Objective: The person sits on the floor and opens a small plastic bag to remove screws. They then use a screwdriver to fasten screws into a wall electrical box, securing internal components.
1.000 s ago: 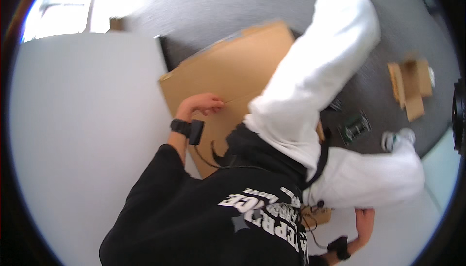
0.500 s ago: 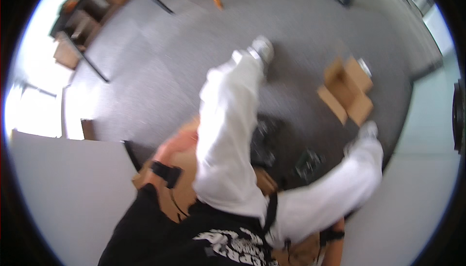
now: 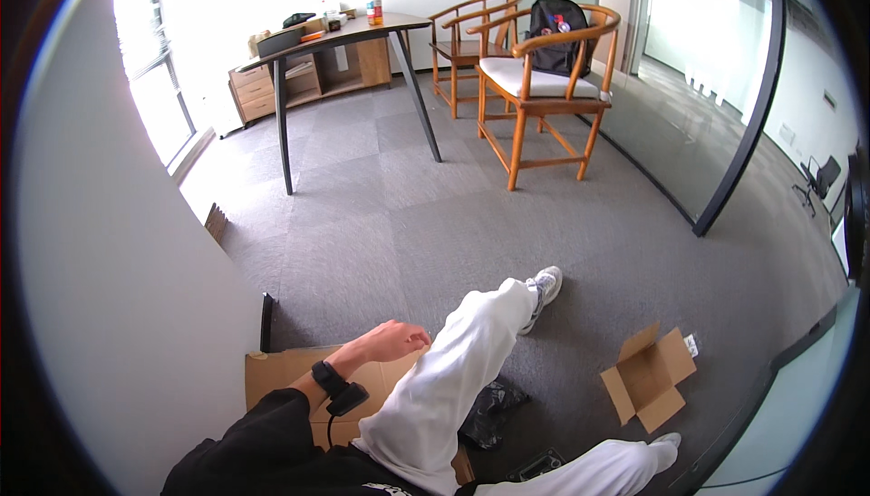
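My left hand [image 3: 399, 339] is beside my raised left knee, its fingers loosely bent and apart, with nothing seen in them. A black strap with a small box [image 3: 340, 389] and cable is on that wrist. Below the forearm lies a flattened sheet of brown cardboard [image 3: 272, 378], partly covered by my arm and leg. My right hand is out of the picture. Between my legs are a crumpled black plastic bag [image 3: 494, 413] and a dark object [image 3: 541, 466], mostly hidden by my right leg.
An open cardboard box [image 3: 648, 383] stands on the grey carpet by my right foot, with a small clear plastic piece [image 3: 691, 346] beside it. Farther off are a dark table [image 3: 381, 29], wooden armchairs [image 3: 544, 88], a backpack [image 3: 557, 38] and a glass partition [image 3: 698, 70].
The view has tilted up toward the table and chairs. My left hand now shows above the cardboard beside the knee. My right forearm has left the picture.
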Tool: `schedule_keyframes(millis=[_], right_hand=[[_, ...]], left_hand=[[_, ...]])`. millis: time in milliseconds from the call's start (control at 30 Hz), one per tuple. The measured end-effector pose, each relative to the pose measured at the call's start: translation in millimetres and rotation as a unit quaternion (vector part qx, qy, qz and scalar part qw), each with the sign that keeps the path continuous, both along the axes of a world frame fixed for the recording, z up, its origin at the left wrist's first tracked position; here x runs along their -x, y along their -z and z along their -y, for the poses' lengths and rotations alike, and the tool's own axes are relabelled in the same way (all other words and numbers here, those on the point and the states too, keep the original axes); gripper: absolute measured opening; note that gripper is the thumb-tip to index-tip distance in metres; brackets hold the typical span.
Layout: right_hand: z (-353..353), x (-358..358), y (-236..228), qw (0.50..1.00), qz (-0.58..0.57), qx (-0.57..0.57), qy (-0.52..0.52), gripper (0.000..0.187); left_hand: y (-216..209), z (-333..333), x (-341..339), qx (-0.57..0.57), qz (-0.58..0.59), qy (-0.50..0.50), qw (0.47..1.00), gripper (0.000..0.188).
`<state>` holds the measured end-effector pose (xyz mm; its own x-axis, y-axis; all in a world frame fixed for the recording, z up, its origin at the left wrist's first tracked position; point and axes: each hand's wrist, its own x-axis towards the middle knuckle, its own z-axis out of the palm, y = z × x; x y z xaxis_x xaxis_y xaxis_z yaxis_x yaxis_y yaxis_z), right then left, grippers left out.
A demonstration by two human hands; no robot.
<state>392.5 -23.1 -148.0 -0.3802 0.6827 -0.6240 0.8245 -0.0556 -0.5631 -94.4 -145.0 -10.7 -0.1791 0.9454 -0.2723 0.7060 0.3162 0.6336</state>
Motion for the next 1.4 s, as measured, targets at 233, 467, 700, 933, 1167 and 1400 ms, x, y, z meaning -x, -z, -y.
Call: schedule_keyframes(millis=[233,467,700,933,1167,1400], right_hand=[[5.1,5.3,3.2,1.0,0.001,-0.007,-0.012,0.025],[82.9,-51.5,14.3,0.998,-0.02,-0.033,0.045,0.021],[311.9,-157.4,-30.1,0.966,0.054,-0.132,0.217,0.018],[529.0,-107.4,-81.8,0.863,0.177,0.072,0.468,0.031],[622.7,6.2,1.8,0.893,0.011,0.166,0.419,0.034],[549.7,-26.9,-27.3,0.927,0.098,0.218,0.288,0.03]], left_hand=[[-67.8,-2.1,-29.3,-0.191,-0.038,-0.032,0.98,0.019],[-108.2,-16.8,-80.9,-0.239,-0.018,0.138,0.961,0.014],[-98.3,-39.6,-156.1,-0.207,0.057,0.294,0.931,0.018],[-83.4,-24.1,-145.8,-0.085,0.116,0.409,0.901,0.019],[-93.1,-19.7,-156.4,-0.055,0.043,0.506,0.86,0.018],[-118.2,-4.4,-172.3,-0.087,0.035,0.507,0.857,0.019]])
